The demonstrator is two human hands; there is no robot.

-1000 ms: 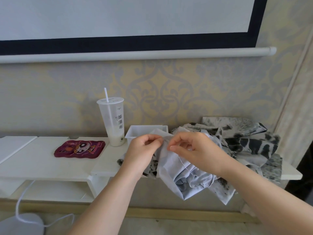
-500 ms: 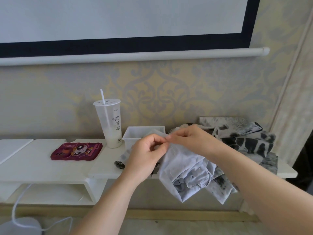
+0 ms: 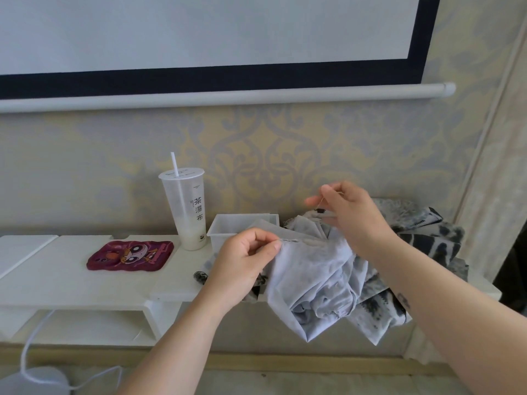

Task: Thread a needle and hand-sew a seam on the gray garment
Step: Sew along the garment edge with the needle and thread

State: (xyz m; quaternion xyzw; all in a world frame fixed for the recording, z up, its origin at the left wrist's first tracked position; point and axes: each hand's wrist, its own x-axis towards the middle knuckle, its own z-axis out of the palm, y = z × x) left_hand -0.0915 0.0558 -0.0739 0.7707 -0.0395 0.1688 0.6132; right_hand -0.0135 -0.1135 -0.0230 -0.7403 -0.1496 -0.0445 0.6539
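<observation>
- Since half a second ago, the right hand (image 3: 352, 216) has been lifted up and to the right, away from the left hand (image 3: 242, 260), which it had been touching at the cloth's edge.
- The gray garment (image 3: 310, 269) is pinched at its folded, stitched top edge between the left hand's thumb and curled forefinger. Its soft, matte knit is draped in creased folds over the front lip of the white shelf (image 3: 71, 280) and hangs below it to a point.
- A thin pale sliver, taken to be the needle (image 3: 321, 201), is gripped between the right hand's thumb and forefinger, the other fingers loosely fanned. No thread can be made out.
- A mottled black-and-white fabric (image 3: 433, 240) is heaped behind and beneath the garment and is partly covered by the right forearm.
- A tall frosted plastic cup (image 3: 185, 212) with a flat lid and a white straw (image 3: 174, 163) stands on the shelf. A little milky liquid is seen at its bottom, and printed characters run down its side.
- A white rectangular plastic bin (image 3: 228, 226) is set just beside the cup. Its right corner is hidden by the garment, and its contents cannot be seen.
- A glossy maroon pad (image 3: 129, 256) with a wavy outline and a cartoon face lies flat to the left of the cup.
- A small dark speckled object (image 3: 199, 276) beside the left wrist is too small to identify.
- A black-bordered projector screen (image 3: 199, 29) is cut off at the top edge, above damask wallpaper (image 3: 271, 155).
</observation>
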